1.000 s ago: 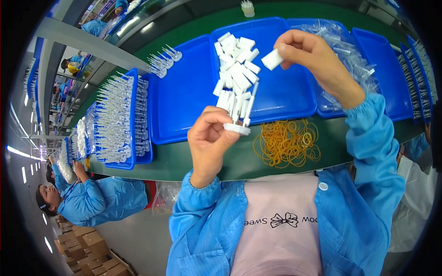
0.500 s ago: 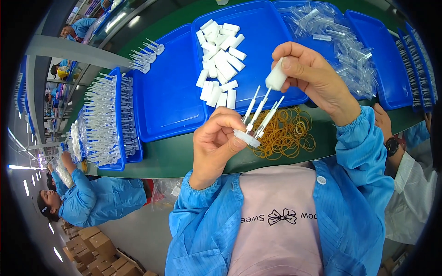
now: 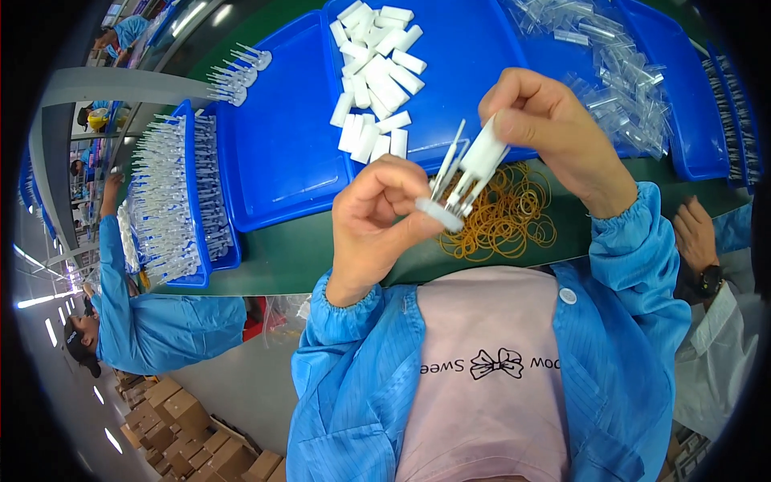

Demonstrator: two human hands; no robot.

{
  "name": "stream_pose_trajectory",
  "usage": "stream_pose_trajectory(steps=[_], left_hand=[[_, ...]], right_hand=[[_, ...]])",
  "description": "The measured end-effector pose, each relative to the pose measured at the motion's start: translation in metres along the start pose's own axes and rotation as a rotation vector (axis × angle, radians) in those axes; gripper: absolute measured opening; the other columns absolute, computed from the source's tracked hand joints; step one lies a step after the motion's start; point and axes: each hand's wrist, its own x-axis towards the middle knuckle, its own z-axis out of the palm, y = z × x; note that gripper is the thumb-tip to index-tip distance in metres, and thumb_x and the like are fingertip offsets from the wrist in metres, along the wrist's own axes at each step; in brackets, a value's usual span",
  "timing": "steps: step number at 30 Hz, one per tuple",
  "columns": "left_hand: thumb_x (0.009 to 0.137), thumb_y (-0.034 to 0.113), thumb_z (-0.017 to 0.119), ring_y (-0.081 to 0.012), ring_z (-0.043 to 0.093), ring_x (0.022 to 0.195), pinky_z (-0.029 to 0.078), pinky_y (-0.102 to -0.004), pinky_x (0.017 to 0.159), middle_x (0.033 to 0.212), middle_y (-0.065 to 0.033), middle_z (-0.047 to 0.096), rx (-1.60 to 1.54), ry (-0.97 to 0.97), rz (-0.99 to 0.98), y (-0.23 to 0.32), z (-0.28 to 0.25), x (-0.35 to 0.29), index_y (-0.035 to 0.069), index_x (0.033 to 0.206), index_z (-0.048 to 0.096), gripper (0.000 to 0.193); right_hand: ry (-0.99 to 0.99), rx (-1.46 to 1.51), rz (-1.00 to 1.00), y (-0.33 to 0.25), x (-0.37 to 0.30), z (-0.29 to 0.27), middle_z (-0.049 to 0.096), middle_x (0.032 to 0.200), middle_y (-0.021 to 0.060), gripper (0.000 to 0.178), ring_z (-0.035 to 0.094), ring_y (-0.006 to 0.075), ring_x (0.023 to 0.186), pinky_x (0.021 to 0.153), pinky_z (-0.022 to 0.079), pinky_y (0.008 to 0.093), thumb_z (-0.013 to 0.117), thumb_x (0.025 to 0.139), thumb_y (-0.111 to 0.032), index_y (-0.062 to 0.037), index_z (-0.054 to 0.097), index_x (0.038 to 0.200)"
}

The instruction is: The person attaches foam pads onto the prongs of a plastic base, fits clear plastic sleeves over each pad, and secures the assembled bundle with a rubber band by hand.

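Observation:
My left hand (image 3: 376, 221) pinches the edge of a small round translucent-white base (image 3: 438, 215), which has several thin white prongs (image 3: 451, 157) standing up from it. In my right hand (image 3: 554, 136), thumb and fingers grip the upper end of a white oblong block (image 3: 483, 153). The block is tilted and sits low among the prongs, just above the base. Its lower end seems to be around one prong, though blur hides exactly how it fits. Behind the base lies a heap of amber rubber bands (image 3: 522, 229) on the green table (image 3: 297, 255).
Loose white blocks (image 3: 377, 76) lie in a blue tray (image 3: 450, 48). Clear plastic sleeves (image 3: 626, 96) fill the tray at right. A blue tray (image 3: 281, 161) at left holds a few pronged bases (image 3: 241, 76). Many pronged pieces (image 3: 165, 193) stand beyond. A co-worker's hand (image 3: 695, 233) rests at right.
My right hand has brought the white block down along the prong, closer to the base. My left hand still holds the base. At far left a co-worker's arm has reached up.

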Motion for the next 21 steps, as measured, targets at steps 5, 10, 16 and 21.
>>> stream_pose_trajectory(steps=[5, 10, 16, 21], left_hand=[[0.072, 0.002, 0.075, -0.0089, 0.053, 0.080, 0.046, -0.0223, 0.072, 0.092, -0.0050, 0.052, 0.052, 0.105, -0.018, -0.003, 0.011, 0.000, 0.003, 0.090, 0.054, 0.027], [0.073, -0.001, 0.073, -0.0119, 0.056, 0.083, 0.050, -0.0249, 0.076, 0.094, -0.0071, 0.051, 0.087, 0.083, 0.058, -0.008, 0.007, 0.000, 0.000, 0.091, 0.055, 0.026], [0.073, -0.001, 0.073, -0.0120, 0.056, 0.083, 0.050, -0.0248, 0.076, 0.094, -0.0067, 0.051, 0.153, 0.083, 0.064, -0.007, 0.005, -0.001, 0.000, 0.091, 0.055, 0.026], [0.075, -0.004, 0.071, -0.0156, 0.061, 0.089, 0.053, -0.0277, 0.081, 0.096, -0.0077, 0.051, 0.064, 0.096, 0.069, -0.012, -0.005, -0.007, -0.003, 0.094, 0.055, 0.025]], right_hand=[[-0.004, 0.035, 0.040, 0.000, -0.005, 0.018, 0.060, 0.084, -0.0007, 0.017, 0.054, 0.0060, 0.078, 0.073, 0.044, 0.0217, 0.068, 0.083, -0.019, -0.0065, 0.058, 0.087], [0.019, 0.061, 0.144, -0.001, -0.007, 0.024, 0.054, 0.088, 0.0013, 0.020, 0.052, 0.0091, 0.083, 0.074, 0.042, 0.0236, 0.070, 0.081, -0.022, -0.0082, 0.055, 0.085], [0.009, 0.046, 0.160, 0.000, -0.003, 0.025, 0.054, 0.087, 0.0013, 0.020, 0.052, 0.0082, 0.082, 0.072, 0.042, 0.0235, 0.070, 0.081, -0.022, -0.0078, 0.056, 0.084], [-0.077, -0.260, -0.018, -0.005, 0.026, 0.013, 0.061, 0.085, 0.0010, 0.018, 0.054, 0.0080, 0.077, 0.068, 0.045, 0.0239, 0.067, 0.082, -0.022, -0.0045, 0.063, 0.086]])
